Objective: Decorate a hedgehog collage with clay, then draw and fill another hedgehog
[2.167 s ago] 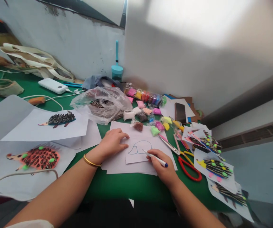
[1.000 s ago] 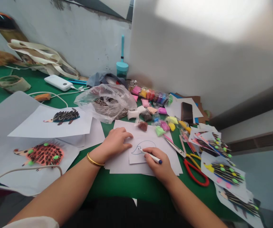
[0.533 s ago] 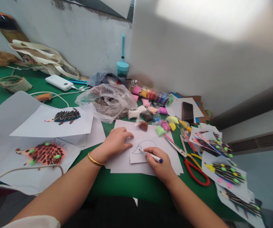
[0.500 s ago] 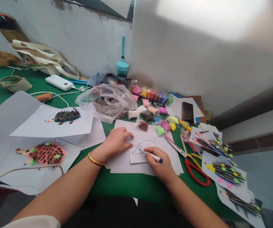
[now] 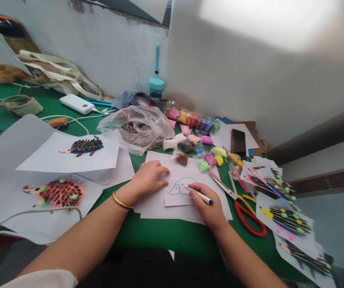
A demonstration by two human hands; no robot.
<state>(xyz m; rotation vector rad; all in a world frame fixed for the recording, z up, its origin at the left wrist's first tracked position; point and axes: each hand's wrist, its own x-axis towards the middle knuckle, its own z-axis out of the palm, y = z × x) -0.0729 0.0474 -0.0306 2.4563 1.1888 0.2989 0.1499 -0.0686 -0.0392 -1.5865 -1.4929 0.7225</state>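
My right hand is closed round a white marker with a dark blue end, its tip over a small white paper. A blue outline of a hedgehog shape, with a pointed snout, a small eye and a face line, shows on that paper. Larger white sheets lie underneath. With its fingers apart, my left hand rests on the sheets at the small paper's upper left and holds nothing. A gold bangle circles the left wrist.
Red-handled scissors lie right of the sheets, beside several hedgehog pictures. Behind are clay packets, a plastic bag of seeds and a phone. More hedgehog pictures, a cable and a power bank are at left.
My right hand has moved slightly right with the marker. An eye and a line closing off the face now show in the drawing. My left hand stays in place on the paper.
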